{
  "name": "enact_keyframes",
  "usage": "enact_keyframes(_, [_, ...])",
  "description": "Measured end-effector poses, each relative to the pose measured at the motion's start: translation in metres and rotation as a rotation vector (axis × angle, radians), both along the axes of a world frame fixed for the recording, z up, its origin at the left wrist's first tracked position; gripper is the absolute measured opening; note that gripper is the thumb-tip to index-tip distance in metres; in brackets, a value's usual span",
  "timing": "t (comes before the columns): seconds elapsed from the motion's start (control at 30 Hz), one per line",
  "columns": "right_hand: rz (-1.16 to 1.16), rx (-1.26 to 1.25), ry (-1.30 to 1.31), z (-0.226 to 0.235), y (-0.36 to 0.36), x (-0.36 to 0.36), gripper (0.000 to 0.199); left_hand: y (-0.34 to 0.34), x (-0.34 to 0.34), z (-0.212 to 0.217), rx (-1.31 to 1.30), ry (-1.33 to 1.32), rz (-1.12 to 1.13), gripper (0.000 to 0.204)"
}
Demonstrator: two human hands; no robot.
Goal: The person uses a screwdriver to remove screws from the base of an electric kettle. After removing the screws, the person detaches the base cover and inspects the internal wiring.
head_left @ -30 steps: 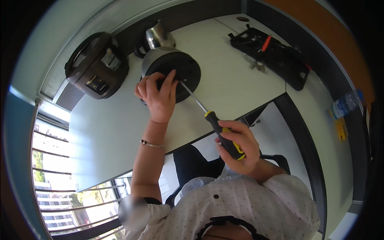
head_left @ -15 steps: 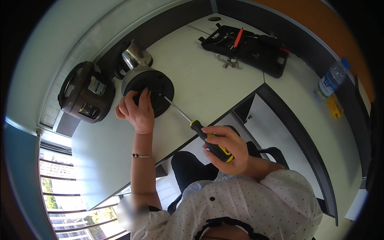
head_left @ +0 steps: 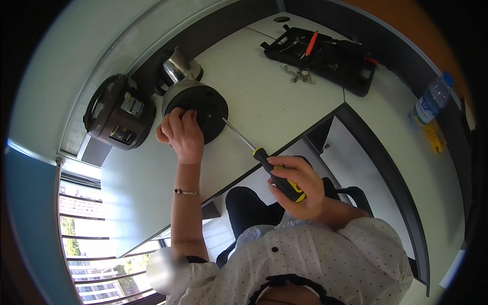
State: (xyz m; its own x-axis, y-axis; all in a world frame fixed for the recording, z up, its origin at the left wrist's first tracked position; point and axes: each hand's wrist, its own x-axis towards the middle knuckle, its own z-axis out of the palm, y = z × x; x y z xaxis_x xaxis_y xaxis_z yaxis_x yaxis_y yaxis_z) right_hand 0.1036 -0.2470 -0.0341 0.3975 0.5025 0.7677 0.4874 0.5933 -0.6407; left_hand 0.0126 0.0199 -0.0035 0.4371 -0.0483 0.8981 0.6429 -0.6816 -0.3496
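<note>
A steel kettle (head_left: 173, 94) lies tipped on the desk with its round black base (head_left: 216, 104) turned toward me. My left hand (head_left: 184, 134) is at the base's near left part, its fingers bent and pressed against it; the hand hides what lies under them. A small light spot shows on the base beside those fingertips. In my right hand (head_left: 305, 190) is a long screwdriver (head_left: 264, 158) with a black and yellow handle. Its metal shaft slants up to the left, and the tip is near the base's right edge; whether it touches cannot be made out.
At the left stands a brown electric cooker (head_left: 119, 112). Behind the kettle's base are a shiny steel part (head_left: 178, 66) and a black handle. An open black tool case (head_left: 330, 63), loose metal pieces (head_left: 297, 74), a water bottle (head_left: 432, 101) and a yellow package (head_left: 434, 137) lie farther right.
The whole view has shifted a little, moving things right. Against the base, the screwdriver tip has moved right, away from my left fingertips. Both hands keep their grip.
</note>
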Motion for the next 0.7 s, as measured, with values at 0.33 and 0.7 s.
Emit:
enact_keyframes(0.33, [0.011, -0.021, -0.021, 0.006, -0.001, 0.001, 0.033, -0.007, -0.003, 0.002, -0.087, -0.026, -0.04, 0.013])
enact_keyframes(0.7, [0.05, 0.008, -0.061, 0.008, 0.021, -0.003, 0.037, -0.006, -0.02, -0.002, -0.163, -0.133, -0.038, 0.019])
